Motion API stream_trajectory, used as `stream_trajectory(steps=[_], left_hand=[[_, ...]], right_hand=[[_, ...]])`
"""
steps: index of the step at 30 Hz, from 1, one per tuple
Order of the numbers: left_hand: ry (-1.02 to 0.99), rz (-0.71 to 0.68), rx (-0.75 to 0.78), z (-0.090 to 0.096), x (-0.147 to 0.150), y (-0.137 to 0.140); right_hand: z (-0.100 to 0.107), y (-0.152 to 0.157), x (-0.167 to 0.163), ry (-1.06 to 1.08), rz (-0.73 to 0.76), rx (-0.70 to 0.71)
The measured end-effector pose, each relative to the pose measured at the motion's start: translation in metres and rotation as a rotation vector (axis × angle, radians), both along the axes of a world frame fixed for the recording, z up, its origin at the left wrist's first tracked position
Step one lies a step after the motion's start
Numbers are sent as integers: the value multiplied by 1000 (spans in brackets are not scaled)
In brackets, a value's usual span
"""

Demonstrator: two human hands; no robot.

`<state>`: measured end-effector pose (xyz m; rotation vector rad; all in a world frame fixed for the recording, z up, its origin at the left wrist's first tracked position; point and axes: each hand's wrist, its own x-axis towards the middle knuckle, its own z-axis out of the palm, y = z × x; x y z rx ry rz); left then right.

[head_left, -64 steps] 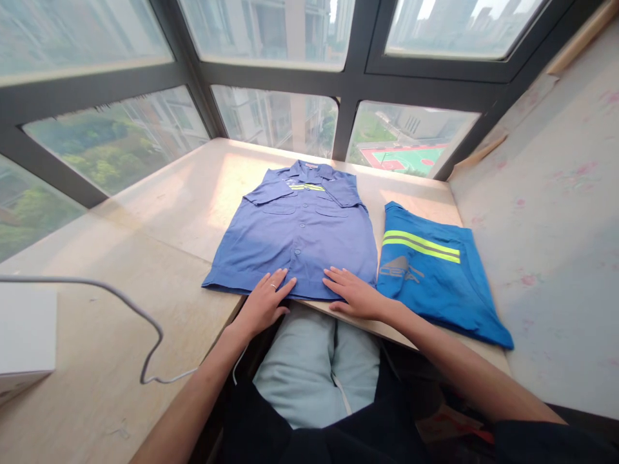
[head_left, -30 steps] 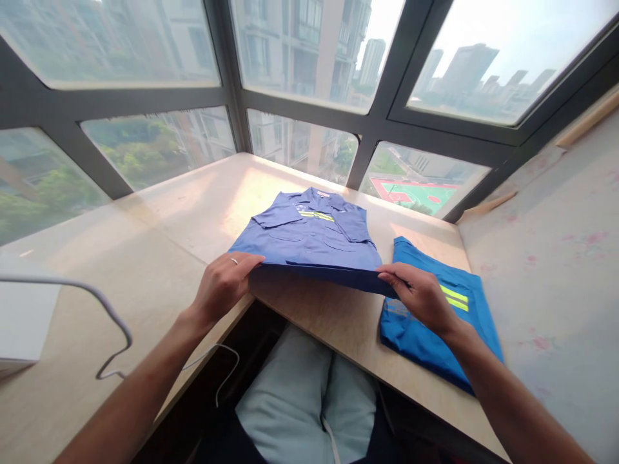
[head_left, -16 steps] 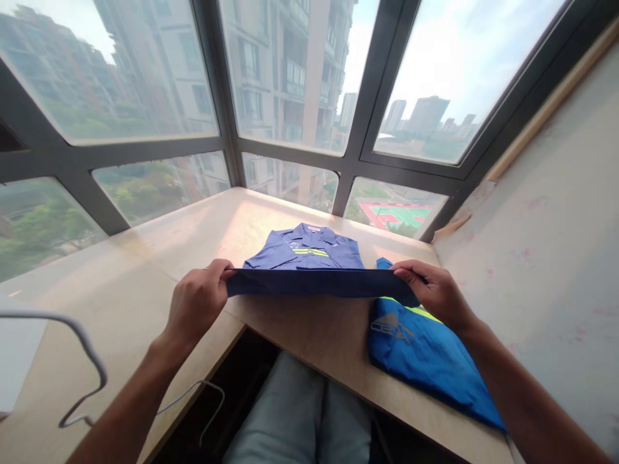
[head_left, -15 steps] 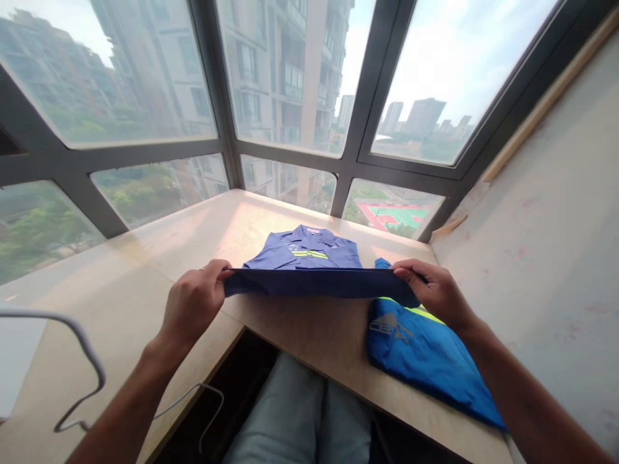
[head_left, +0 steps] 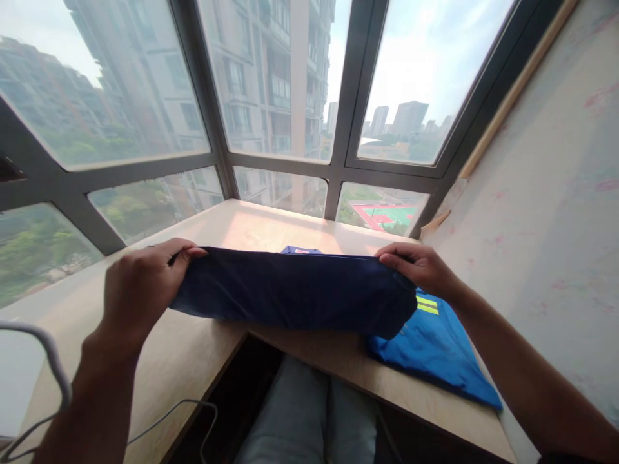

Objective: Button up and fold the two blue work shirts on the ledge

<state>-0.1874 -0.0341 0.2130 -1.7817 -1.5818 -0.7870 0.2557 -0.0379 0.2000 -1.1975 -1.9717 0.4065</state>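
Between both hands a navy blue work shirt [head_left: 294, 290] is held up, its lower part stretched into a wide band. My left hand [head_left: 145, 277] pinches the band's upper left corner. At the upper right corner my right hand [head_left: 416, 264] grips the same edge between thumb and fingers. Behind the raised cloth only the shirt's collar [head_left: 300, 250] with a label shows; the chest part is hidden. A folded bright blue garment [head_left: 435, 354] with yellow-green stripes lies below my right forearm, partly covered by the shirt's hanging right end.
The pale wooden desk [head_left: 222, 351] has a front edge with a cut-out above my legs [head_left: 300, 412]. A grey-white cable [head_left: 53, 361] loops at the left, and a thinner one runs over the edge. Windows [head_left: 280, 96] stand behind, and a papered wall [head_left: 546, 212] rises at the right.
Both hands have lifted the shirt's edge higher and nearer, and my left hand has moved outward to the left. The raised band now hides the chest part and stripes that showed before.
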Motion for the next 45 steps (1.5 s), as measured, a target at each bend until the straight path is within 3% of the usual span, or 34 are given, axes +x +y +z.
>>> stream_trajectory(steps=[2,5,7,11,14,19,21,24,29,32,35,40,45], left_hand=[[59,-15,-129,-1,6,28],[141,-38,-448,-17,18,80],[206,-93,-655,-36,25,115],[309,-183,-877,-78,33,168],[300,-220,-932,-93,30,196],[284,-260,-832,-94,30,249],[280,-259,-796,-101,37,273],[289,-217,-831,-127,54,303],[254,-154,-926,-190,65,322],[144,-123,-955,-213,55,326],[58,-129,-941,-221,42,333],[-33,-74,-866,-220,33,341],[-133,78,-840,-226,35,330]], right_hand=[[-11,23,5,-44,2,-17],[-41,56,10,-162,15,-84],[-66,74,13,-247,19,-148],[-105,100,19,-351,-8,-250],[-109,119,25,-344,18,-264],[-99,178,43,-278,19,-251],[-108,210,52,-276,-9,-259],[-142,252,61,-322,-90,-314],[-211,277,65,-406,-150,-416],[-234,274,67,-402,-146,-396],[-237,272,70,-375,-157,-345],[-223,278,70,-314,-210,-257],[-224,279,56,-320,-352,-208]])
